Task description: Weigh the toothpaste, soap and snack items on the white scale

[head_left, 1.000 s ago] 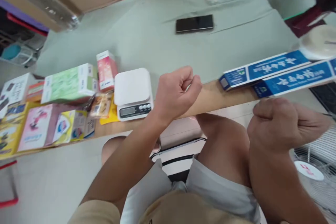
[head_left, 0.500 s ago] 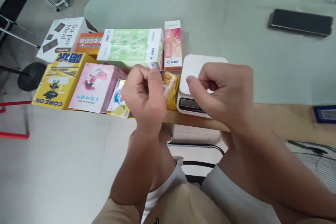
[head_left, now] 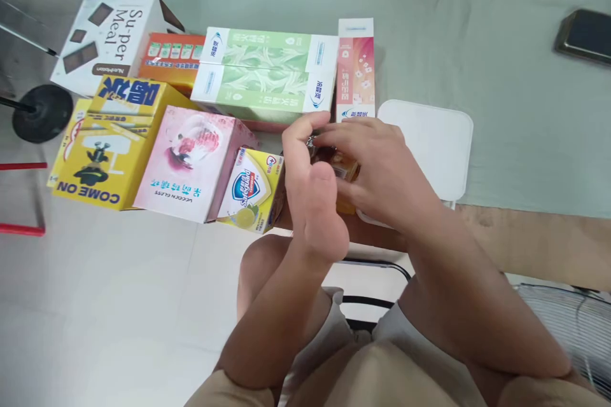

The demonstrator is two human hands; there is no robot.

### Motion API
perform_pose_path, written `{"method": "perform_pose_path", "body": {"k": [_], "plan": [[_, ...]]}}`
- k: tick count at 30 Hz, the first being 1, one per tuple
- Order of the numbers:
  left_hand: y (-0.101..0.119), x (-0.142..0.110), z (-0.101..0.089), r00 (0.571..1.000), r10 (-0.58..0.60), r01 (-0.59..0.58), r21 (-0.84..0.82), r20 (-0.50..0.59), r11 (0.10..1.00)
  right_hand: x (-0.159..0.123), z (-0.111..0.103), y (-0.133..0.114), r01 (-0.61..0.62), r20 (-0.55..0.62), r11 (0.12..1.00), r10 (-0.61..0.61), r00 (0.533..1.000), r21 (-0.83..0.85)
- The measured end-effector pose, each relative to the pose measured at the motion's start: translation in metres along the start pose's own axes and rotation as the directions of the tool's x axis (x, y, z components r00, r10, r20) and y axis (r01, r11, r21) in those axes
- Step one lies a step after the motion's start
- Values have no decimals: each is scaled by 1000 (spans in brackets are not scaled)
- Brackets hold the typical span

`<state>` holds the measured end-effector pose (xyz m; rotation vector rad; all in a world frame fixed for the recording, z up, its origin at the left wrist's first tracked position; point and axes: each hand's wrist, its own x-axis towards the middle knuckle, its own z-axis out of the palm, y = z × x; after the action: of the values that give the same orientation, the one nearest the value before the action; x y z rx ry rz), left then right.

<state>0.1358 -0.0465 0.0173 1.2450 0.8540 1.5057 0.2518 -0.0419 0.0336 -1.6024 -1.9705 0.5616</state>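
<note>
Your left hand (head_left: 315, 206) had its fingers spread between the soap box (head_left: 248, 187) and packet (head_left: 344, 167); your right hand (head_left: 382, 168) arched over the packet, whether pinching I couldn't tell.

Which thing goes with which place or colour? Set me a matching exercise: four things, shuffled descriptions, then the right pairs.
1. Right hand
2. Phone
3. COME ON box
4. Su-per Meal box

A. White with dark rectangles
B. At the small packets
C. Dark, at the picture's right edge
D. Mostly yellow

Pairs: 1-B, 2-C, 3-D, 4-A
</note>
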Motion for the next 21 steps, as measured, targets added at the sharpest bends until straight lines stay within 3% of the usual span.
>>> {"method": "perform_pose_path", "body": {"k": [3, 6, 10, 11, 13, 15, 16, 18, 21], "plan": [[-3, 0, -3, 1000, 5, -5, 35, 2, 999, 1, 7, 5, 90, -25, 996, -89, 996, 27], [-3, -4, -4, 995, 96, -100, 252, 26, 962, 0, 11, 7, 155, -114, 984, -145, 983, 91], [4, -9, 7, 938, 344, -297, 613, 44, 732, -8, 5, 4, 222, -340, 957, -150, 929, 185], [6, -9, 11, 911, 412, -333, 644, 30, 689, -11, 0, 4, 239, -408, 950, -141, 902, 202], [9, -8, 21, 845, 532, -390, 613, -59, 687, -17, -15, 8, 261, -551, 943, -109, 828, 205], [9, -6, 27, 774, 615, -477, 497, -152, 724, -23, -33, 18, 252, -693, 959, -93, 715, 130], [8, -5, 28, 759, 631, -525, 424, -158, 738, -26, -42, 25, 236, -748, 970, -108, 655, 67], [4, -6, 29, 790, 612, -580, 277, -41, 766, -30, -54, 40, 183, -800, 981, -163, 578, -67], [-1, -11, 28, 864, 446, -492, 202, 233, 847, -35, -58, 57, 168, -806, 963, -269, 528, -211]]}}
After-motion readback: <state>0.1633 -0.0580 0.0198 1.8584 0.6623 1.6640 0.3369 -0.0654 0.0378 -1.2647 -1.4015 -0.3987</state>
